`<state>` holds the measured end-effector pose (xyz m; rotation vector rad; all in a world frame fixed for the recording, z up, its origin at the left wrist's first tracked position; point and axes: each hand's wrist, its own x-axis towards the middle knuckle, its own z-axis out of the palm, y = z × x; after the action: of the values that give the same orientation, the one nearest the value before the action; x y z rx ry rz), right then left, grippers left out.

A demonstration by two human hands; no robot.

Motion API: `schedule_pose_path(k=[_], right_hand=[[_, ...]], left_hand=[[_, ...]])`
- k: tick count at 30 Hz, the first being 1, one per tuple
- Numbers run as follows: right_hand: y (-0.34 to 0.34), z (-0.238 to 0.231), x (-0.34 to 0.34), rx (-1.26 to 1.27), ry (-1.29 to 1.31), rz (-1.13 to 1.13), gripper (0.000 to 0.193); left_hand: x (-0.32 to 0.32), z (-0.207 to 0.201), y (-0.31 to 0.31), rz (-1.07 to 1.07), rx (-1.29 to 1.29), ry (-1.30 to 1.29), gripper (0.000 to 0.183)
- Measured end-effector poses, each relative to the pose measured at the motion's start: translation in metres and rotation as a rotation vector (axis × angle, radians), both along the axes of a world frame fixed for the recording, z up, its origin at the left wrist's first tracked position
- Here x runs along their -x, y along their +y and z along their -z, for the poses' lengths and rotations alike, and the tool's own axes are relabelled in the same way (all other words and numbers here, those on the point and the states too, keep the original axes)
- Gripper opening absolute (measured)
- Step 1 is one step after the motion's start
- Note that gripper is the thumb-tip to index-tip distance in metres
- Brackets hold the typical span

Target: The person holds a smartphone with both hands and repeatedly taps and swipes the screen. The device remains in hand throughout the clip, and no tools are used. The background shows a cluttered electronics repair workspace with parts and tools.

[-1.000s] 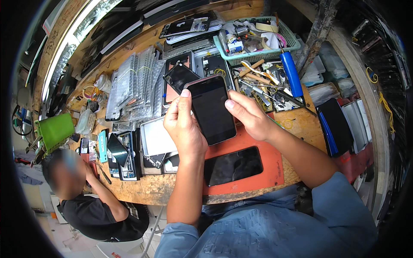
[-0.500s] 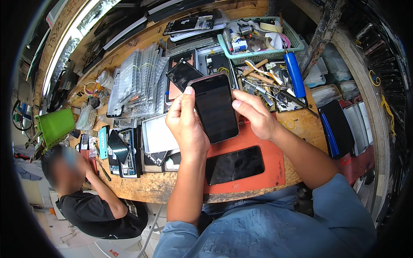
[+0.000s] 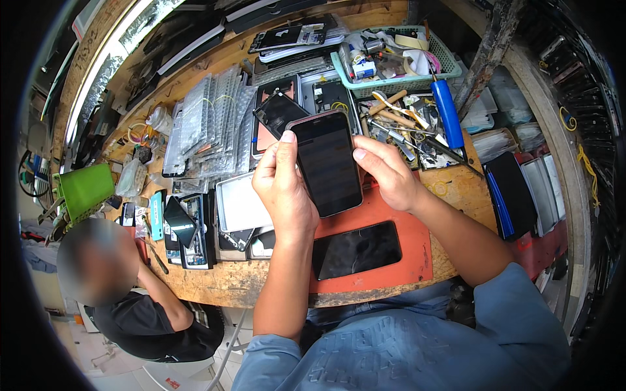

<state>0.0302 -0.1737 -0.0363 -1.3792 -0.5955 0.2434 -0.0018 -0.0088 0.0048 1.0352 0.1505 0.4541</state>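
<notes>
A black smartphone [image 3: 329,166] is held up in front of me, tilted, with its dark screen toward me. My left hand [image 3: 285,186] grips its left edge, the thumb along the side and the other fingers behind. On the opposite edge, my right hand [image 3: 388,173] closes with thumb and fingers at the phone's upper right side. Beneath, a second dark phone [image 3: 357,250] lies flat on a red-orange work mat [image 3: 414,260], apart from both hands.
Bubble-wrapped parts [image 3: 208,120] are stacked at the left. Behind stand a green basket [image 3: 391,85] of supplies, several hand tools [image 3: 394,120] and a blue cylindrical tool [image 3: 447,114]. Opened phones [image 3: 192,228] lie near a white tray [image 3: 241,205]. Another person [image 3: 143,326] sits at the left.
My hands and the held phone stay almost in place. The other person's head has turned and shifted slightly.
</notes>
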Motion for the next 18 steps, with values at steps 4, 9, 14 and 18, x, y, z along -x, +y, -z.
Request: schedule_pose_path(k=[4,9,14,18], right_hand=[[-0.0022,-0.0018,0.0002,0.036,-0.013,0.004,0.029],[0.0002,-0.0028,0.0006,-0.002,-0.027,0.004,0.027],[-0.0035,0.001,-0.0021,0.028,0.017,-0.038,0.026],[0.0001,-0.0037,0.0035,-0.04,0.034,-0.084,0.021]], left_hand=[[0.0001,-0.0042,-0.0036,-0.01,0.005,0.002,0.021],[0.0002,-0.0011,-0.001,0.003,0.01,-0.011,0.021],[0.0003,-0.0037,-0.0026,-0.001,0.006,0.002,0.021],[-0.0001,-0.0039,-0.0038,-0.006,0.006,-0.002,0.021]])
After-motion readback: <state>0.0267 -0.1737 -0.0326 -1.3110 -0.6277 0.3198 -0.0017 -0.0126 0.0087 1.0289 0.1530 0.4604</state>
